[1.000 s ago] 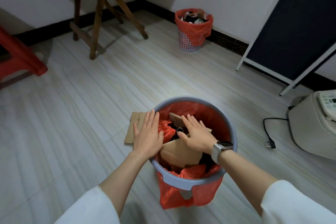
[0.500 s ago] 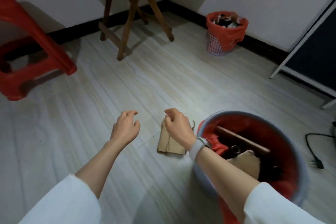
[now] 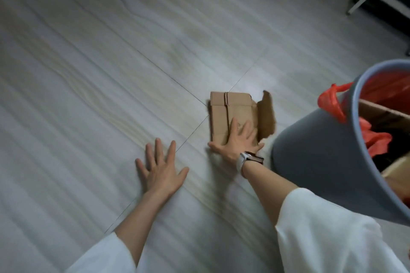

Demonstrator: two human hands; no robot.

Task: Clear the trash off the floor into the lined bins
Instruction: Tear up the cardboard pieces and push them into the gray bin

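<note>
Both hands are spread flat: the left hand [image 3: 160,172] on bare floor [image 3: 88,73], the right hand [image 3: 238,143] pressing the flattened cardboard box [image 3: 230,113]; with no edge gripped, it may just slide toward the bin [image 3: 315,162].

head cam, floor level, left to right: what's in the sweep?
left hand flat on the floor → right hand pressing the flattened cardboard box → grey bin with red liner.
</note>
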